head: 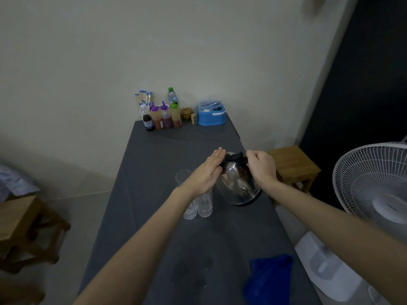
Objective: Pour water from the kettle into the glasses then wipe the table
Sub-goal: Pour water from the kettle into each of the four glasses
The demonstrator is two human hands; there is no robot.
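kettle: shiny steel kettle point(239, 183) tilted near the tabletop point(154, 164) right edge
right grip point(262, 167): wrapped round its black handle
left grip point(208, 172): flat, fingers straight, pressing the lid
glasses: two tall clear glasses point(197, 208) mid-tabletop, look empty-ish
left: pouring, then wiping with the blue cloth point(269, 279) at the near edge

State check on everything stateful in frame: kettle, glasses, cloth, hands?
kettle: upright on table, lid on
glasses: two, upright, side by side left of kettle, fill level unclear
blue cloth: crumpled on near right of table, untouched
left hand: open, flat against kettle's left side
right hand: closed on kettle's black handle
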